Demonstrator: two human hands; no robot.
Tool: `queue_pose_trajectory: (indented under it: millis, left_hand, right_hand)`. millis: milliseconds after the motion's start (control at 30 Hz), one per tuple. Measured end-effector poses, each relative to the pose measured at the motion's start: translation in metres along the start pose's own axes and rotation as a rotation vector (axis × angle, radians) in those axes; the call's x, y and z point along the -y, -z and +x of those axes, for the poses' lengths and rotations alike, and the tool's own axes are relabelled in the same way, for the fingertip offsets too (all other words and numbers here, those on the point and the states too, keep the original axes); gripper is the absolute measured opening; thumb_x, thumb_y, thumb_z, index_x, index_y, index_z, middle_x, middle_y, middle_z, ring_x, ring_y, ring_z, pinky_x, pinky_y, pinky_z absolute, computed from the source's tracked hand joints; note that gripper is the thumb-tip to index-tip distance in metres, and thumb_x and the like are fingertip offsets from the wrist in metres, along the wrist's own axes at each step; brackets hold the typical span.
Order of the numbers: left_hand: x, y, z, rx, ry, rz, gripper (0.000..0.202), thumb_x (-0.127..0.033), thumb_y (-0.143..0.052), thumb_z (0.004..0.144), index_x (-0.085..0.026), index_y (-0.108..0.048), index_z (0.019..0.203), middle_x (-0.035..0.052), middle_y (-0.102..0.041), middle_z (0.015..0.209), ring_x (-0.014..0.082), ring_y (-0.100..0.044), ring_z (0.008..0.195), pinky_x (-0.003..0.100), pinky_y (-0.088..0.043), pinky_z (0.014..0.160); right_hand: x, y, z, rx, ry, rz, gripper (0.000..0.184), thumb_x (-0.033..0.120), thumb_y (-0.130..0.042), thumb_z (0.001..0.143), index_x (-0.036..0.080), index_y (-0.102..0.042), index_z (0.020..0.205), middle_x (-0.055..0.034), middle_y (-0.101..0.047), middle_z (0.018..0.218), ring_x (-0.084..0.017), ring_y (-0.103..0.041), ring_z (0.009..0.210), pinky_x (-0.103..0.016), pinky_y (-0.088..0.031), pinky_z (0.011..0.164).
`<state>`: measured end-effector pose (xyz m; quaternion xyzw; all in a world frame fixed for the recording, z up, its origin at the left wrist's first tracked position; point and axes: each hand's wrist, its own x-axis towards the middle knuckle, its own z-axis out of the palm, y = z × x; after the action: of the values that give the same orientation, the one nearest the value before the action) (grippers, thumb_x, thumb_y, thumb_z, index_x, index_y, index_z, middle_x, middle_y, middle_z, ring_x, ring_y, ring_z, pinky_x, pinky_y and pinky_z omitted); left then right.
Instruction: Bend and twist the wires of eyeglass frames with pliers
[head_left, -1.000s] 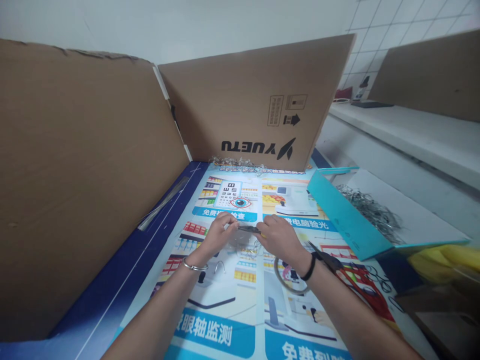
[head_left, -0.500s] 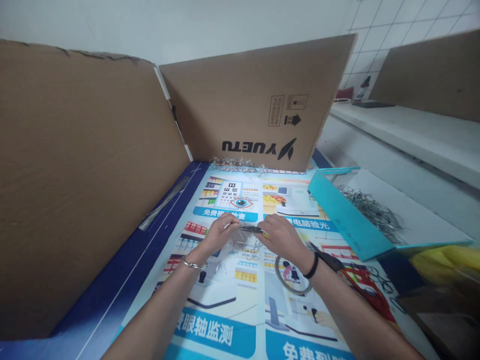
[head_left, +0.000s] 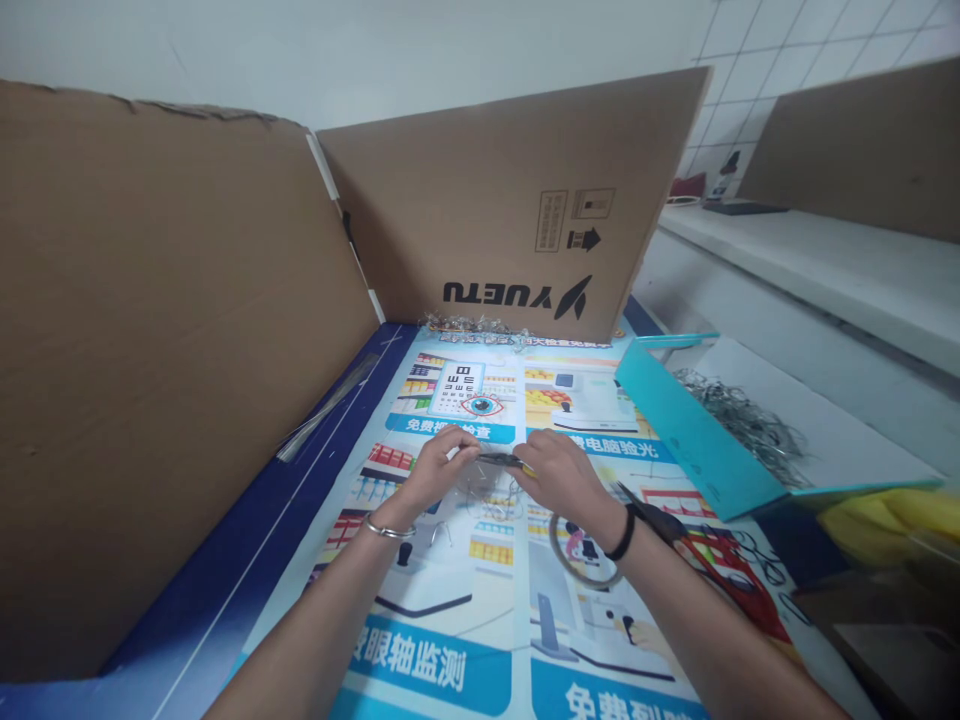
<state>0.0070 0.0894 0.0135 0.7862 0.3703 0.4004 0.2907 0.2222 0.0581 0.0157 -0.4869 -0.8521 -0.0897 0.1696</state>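
Observation:
My right hand (head_left: 559, 470) is wrapped round a pair of pliers (head_left: 498, 459) with a bit of yellow showing at the handle. Their dark jaws point left, up to the fingertips of my left hand (head_left: 442, 465). Those fingers are pinched together at the jaw tips; what they hold is too small to make out, perhaps thin wire. Below the jaws lies a loose tangle of fine wire (head_left: 487, 490) on the printed sheet. A bent wire piece (head_left: 444, 535) lies beside my left wrist, and a coil of wire (head_left: 559, 560) sits partly behind my right wrist.
A turquoise box (head_left: 705, 440) of wire pieces (head_left: 739, 415) stands at right. Scissors (head_left: 675, 530) lie beside my right forearm. Cardboard panels (head_left: 510, 200) wall the left and back. Wire scraps (head_left: 476, 325) line the back panel; straight wires (head_left: 330, 405) lie at left.
Both hands stay in almost the same place, with the pliers still held between them. The jaws look turned very slightly.

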Motion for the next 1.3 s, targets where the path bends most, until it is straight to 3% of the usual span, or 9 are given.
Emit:
queue_pose_trajectory:
  millis: [900, 1300]
  left_hand:
    - [-0.002, 0.001, 0.0, 0.014, -0.054, 0.078, 0.019, -0.025, -0.046, 0.089, -0.018, -0.054, 0.073, 0.0025, -0.057, 0.074, 0.0163, -0.049, 0.075, 0.03, -0.041, 0.073]
    - [0.005, 0.0, 0.001, 0.024, -0.011, -0.031, 0.018, -0.027, -0.046, 0.089, -0.018, -0.055, 0.076, 0.0025, -0.056, 0.079, 0.0155, -0.052, 0.079, 0.028, -0.042, 0.076]
  right_hand:
    - [0.017, 0.007, 0.002, 0.121, -0.128, -0.036, 0.021, 0.037, -0.05, 0.086, 0.021, -0.062, 0.087, -0.0059, -0.06, 0.084, -0.018, -0.052, 0.08, -0.028, -0.028, 0.059]
    - [0.005, 0.009, 0.002, 0.087, -0.062, -0.01, 0.02, 0.038, -0.052, 0.085, 0.02, -0.062, 0.086, -0.0048, -0.058, 0.083, -0.018, -0.05, 0.083, -0.029, -0.029, 0.068]
